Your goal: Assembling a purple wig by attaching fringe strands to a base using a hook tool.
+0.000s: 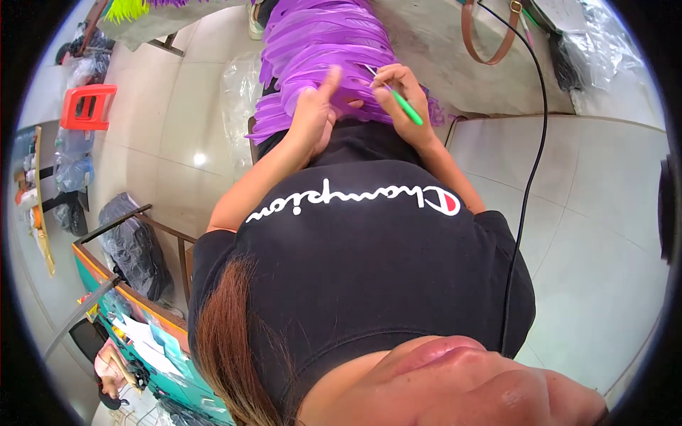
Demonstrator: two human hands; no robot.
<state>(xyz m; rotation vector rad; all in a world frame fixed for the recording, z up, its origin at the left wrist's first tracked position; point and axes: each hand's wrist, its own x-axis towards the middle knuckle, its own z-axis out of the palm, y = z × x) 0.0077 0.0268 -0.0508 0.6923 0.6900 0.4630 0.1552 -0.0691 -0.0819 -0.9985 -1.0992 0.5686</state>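
Observation:
A thick pile of purple, glossy, feather-like strips (323, 32) lies across my lap and runs away from me. My left hand (316, 113) rests on the near part of the pile, its thumb stretched up and apart from the fingers, which are partly hidden against the strips. In my right hand (405, 96) is a slim tool with a bright green handle (407, 108) and a thin metal shaft. The handle end points back toward me, and the shaft reaches over the purple strips toward my left hand. What its tip touches is too small to tell.
A grey surface (433, 42) stands at the far side, with a brown strap (490, 57) hanging over it. A black cable (543, 128) runs down the right. At the left are clear plastic (241, 106) and a red stool (88, 108). A person (114, 366) sits at lower left.

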